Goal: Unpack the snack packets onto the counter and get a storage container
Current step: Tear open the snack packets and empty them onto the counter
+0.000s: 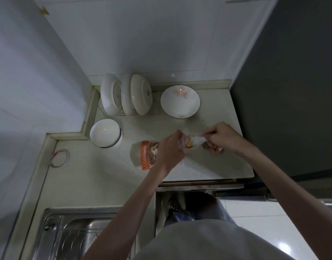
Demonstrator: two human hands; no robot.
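Note:
A clear plastic bag with an orange printed band lies on the pale counter, its open end toward the right. My left hand grips the bag's mouth. My right hand pinches a small white snack packet with yellow and red print, held just outside the bag's opening between the two hands. The packet's far end is hidden in my right fingers.
A flowered bowl stands at the back. White plates lean in a rack to its left. A white bowl sits left of the bag. A steel sink lies at the lower left, a dark fridge on the right.

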